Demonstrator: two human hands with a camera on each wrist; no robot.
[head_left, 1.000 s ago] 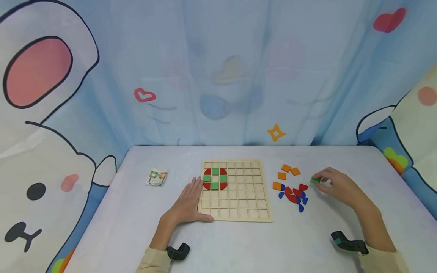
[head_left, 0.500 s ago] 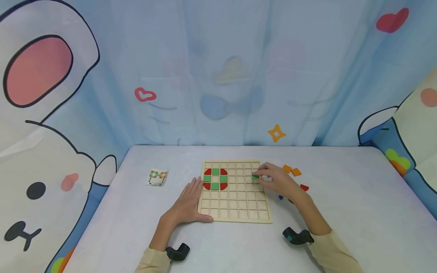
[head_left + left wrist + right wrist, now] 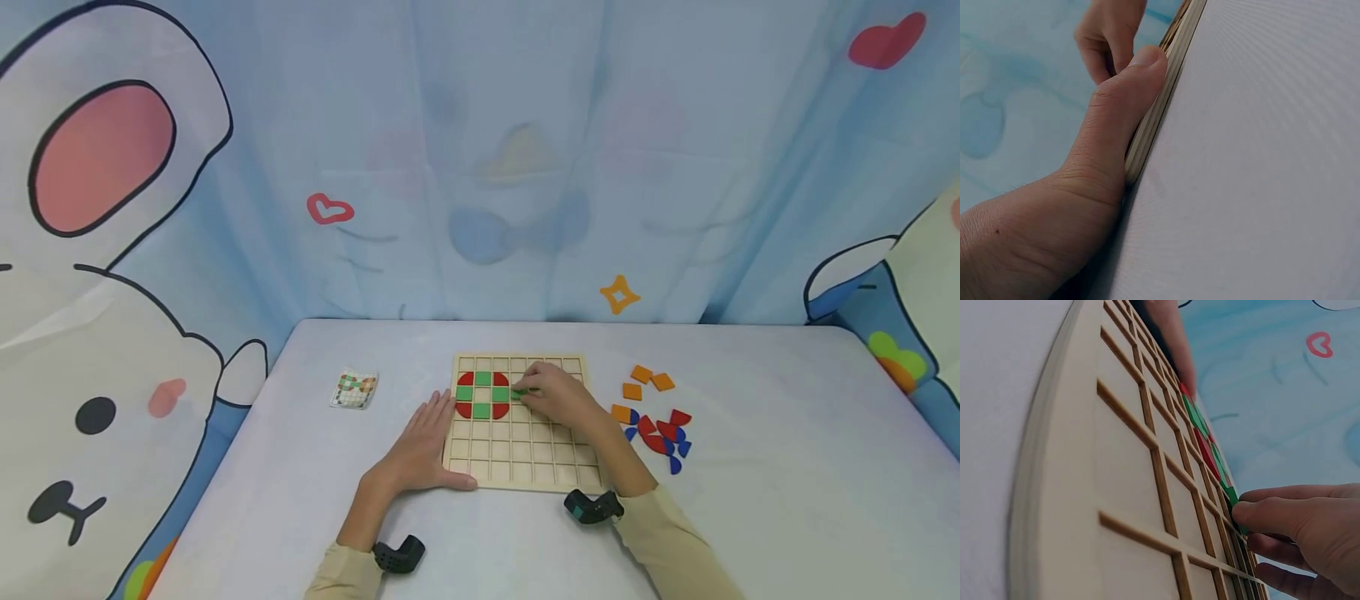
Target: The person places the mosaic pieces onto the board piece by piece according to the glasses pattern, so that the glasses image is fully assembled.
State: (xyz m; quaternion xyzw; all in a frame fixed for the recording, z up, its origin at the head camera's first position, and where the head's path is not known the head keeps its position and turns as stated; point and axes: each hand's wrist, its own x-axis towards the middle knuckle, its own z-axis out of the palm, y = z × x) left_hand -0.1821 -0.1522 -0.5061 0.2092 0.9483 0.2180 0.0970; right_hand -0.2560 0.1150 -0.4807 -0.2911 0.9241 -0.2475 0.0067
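A pale wooden grid board [image 3: 521, 451] lies on the table. Near its far left corner, red quarter-round pieces [image 3: 465, 410] and green square tiles [image 3: 482, 411] form a ring around a bare cell. My left hand [image 3: 420, 450] rests against the board's left edge with straight fingers, its thumb [image 3: 1125, 94] along the near edge. My right hand [image 3: 558, 396] reaches over the board and pinches another green tile [image 3: 518, 393] just right of the ring. In the right wrist view that green tile [image 3: 1233, 497] shows at the fingertips, close over the grid, partly hidden by them.
Right of the board lie several orange squares [image 3: 632, 392], red pieces [image 3: 655, 444] and blue pieces [image 3: 676, 465], loosely grouped. A small pattern card [image 3: 354, 389] lies on the left. A printed blue curtain [image 3: 525, 167] hangs behind the table.
My right hand has carried the green tile leftward from beyond the loose pieces to beside the ring on the board. The left hand has stayed at the board's edge.
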